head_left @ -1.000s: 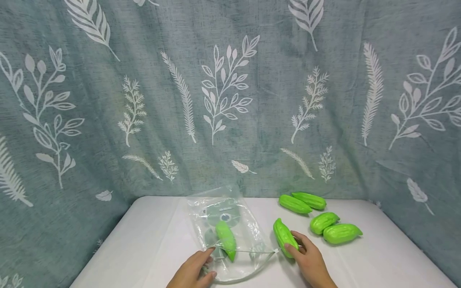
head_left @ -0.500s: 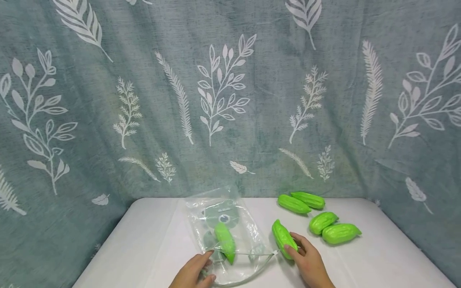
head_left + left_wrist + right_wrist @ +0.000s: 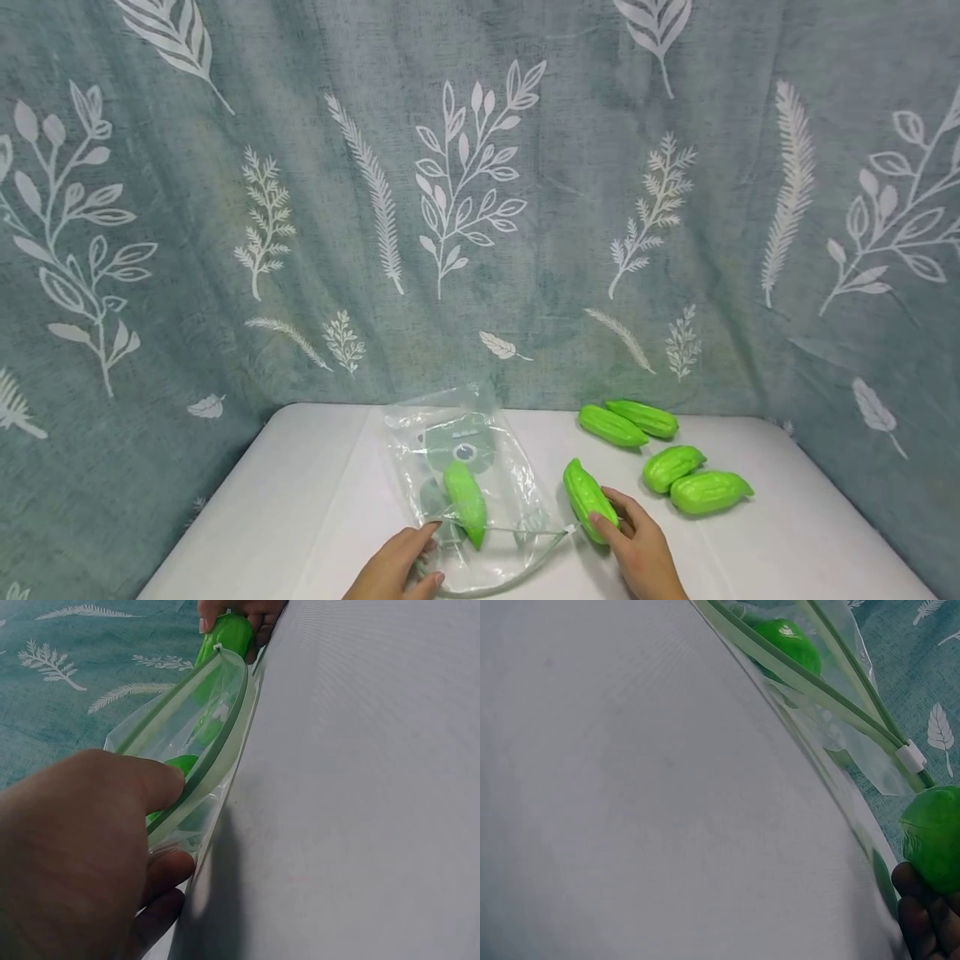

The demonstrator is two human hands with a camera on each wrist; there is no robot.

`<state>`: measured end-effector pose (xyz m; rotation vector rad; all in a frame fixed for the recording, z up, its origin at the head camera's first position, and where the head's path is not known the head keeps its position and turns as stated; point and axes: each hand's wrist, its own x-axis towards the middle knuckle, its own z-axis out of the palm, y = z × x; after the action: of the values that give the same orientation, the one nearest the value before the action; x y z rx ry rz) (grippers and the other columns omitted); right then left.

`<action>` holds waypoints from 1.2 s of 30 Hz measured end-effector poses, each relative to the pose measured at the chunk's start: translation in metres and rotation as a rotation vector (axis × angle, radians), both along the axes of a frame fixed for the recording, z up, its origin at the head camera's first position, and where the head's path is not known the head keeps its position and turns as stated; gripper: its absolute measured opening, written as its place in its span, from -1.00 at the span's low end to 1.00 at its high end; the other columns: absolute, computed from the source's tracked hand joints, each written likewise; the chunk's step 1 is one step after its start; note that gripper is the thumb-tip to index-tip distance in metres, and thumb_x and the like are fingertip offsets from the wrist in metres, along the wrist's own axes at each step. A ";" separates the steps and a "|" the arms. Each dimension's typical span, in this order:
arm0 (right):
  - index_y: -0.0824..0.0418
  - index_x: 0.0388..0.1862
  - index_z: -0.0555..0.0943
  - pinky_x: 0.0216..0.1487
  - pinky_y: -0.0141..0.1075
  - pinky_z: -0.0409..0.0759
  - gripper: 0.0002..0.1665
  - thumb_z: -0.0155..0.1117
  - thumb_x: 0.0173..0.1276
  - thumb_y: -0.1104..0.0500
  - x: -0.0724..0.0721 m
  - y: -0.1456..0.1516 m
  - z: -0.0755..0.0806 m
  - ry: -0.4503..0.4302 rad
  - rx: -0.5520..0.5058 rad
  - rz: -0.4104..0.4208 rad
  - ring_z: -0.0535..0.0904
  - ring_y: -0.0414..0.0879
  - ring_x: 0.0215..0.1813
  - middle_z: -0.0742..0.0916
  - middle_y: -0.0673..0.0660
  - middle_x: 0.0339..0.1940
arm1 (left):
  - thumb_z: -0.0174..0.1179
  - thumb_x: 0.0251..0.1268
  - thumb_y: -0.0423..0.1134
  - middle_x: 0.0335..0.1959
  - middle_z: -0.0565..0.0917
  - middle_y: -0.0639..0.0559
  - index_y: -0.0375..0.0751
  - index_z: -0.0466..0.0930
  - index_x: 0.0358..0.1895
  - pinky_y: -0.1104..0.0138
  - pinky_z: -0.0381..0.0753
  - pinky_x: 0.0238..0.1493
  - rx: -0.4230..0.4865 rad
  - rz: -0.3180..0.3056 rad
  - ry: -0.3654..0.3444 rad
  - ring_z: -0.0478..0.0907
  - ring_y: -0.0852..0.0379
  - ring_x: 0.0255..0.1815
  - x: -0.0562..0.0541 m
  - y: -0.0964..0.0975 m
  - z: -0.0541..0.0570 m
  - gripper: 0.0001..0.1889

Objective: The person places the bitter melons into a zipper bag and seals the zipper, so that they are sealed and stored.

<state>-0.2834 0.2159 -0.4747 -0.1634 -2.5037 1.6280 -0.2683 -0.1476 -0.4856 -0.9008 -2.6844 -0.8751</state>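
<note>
A clear zip bag (image 3: 517,467) with a printed cartoon face lies on the table, its mouth towards me and parted. My left hand (image 3: 396,562) pinches the near left rim of that mouth, thumb and fingers on either side in the left wrist view. One shiny green bitter melon (image 3: 467,504) lies inside the bag. Just right of the bag's white slider (image 3: 911,757), my right hand (image 3: 639,546) grips a second bitter melon (image 3: 585,498), its tip pointing away from me. Only the melon's rounded end and some fingertips show in the right wrist view.
Two more bitter melons (image 3: 611,426) lie together at the back right of the white table (image 3: 300,500). Another pair (image 3: 708,492) touches one another farther right. A leaf-patterned curtain (image 3: 555,208) hangs behind the table and along its sides.
The head view has shifted slightly. Both hands keep their holds, and the bag and the melons stay in about the same places.
</note>
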 end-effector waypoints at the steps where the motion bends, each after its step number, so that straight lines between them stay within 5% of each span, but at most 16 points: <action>1: 0.26 0.44 0.39 0.23 -0.11 0.54 -0.17 0.30 0.39 -0.21 0.001 0.000 0.000 0.000 -0.003 -0.004 0.51 0.14 0.30 0.57 0.31 0.29 | 0.27 0.34 -0.01 -0.09 0.58 0.14 -0.34 0.39 0.35 0.18 0.62 -0.02 -0.003 0.002 -0.009 0.52 0.22 -0.08 0.000 0.000 0.000 -0.36; 9: 0.28 0.44 0.40 0.38 0.07 0.36 -0.21 0.28 0.42 -0.17 0.007 0.002 -0.001 0.017 0.002 -0.019 0.43 0.19 0.36 0.56 0.35 0.31 | 0.25 0.37 0.02 -0.05 0.57 0.19 -0.29 0.38 0.38 0.18 0.62 0.01 0.009 0.004 -0.039 0.52 0.25 -0.04 0.001 0.001 -0.003 -0.35; 17: 0.29 0.42 0.42 0.18 -0.40 0.48 -0.32 0.30 0.45 -0.02 0.007 0.000 0.003 0.102 -0.057 0.024 0.47 0.09 0.33 0.56 0.31 0.32 | 0.31 0.32 -0.06 -0.09 0.59 0.18 -0.30 0.42 0.35 0.17 0.61 0.03 0.021 0.022 0.086 0.55 0.22 -0.06 0.005 0.002 -0.005 -0.38; 26: 0.26 0.45 0.40 0.08 -0.39 0.55 -0.32 0.30 0.45 0.02 0.010 -0.002 0.005 0.071 -0.118 0.037 0.43 0.14 0.35 0.50 0.35 0.38 | 0.31 0.32 -0.03 -0.09 0.59 0.19 -0.27 0.42 0.37 0.12 0.61 0.07 0.010 0.062 0.029 0.56 0.20 -0.03 0.010 0.004 -0.002 -0.37; 30: 0.23 0.45 0.41 0.08 -0.50 0.50 -0.36 0.29 0.45 0.10 0.012 -0.002 0.008 0.136 -0.115 0.051 0.44 0.10 0.34 0.53 0.33 0.35 | 0.30 0.32 -0.02 -0.08 0.58 0.23 -0.23 0.41 0.38 0.13 0.60 0.08 0.005 0.063 0.039 0.55 0.21 -0.02 0.010 0.004 -0.004 -0.36; 36: 0.17 0.39 0.52 -0.01 -0.40 0.62 -0.44 0.28 0.41 0.25 0.019 -0.009 0.014 0.232 -0.169 0.091 0.48 -0.10 0.23 0.53 0.23 0.37 | 0.30 0.33 0.00 -0.09 0.56 0.26 -0.18 0.40 0.41 0.14 0.59 0.08 0.005 0.062 0.031 0.52 0.25 -0.03 0.009 0.003 -0.003 -0.36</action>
<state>-0.2644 0.2068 -0.4607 0.1165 -2.2322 1.7794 -0.2598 -0.1449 -0.4891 -0.8187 -2.6667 -0.8473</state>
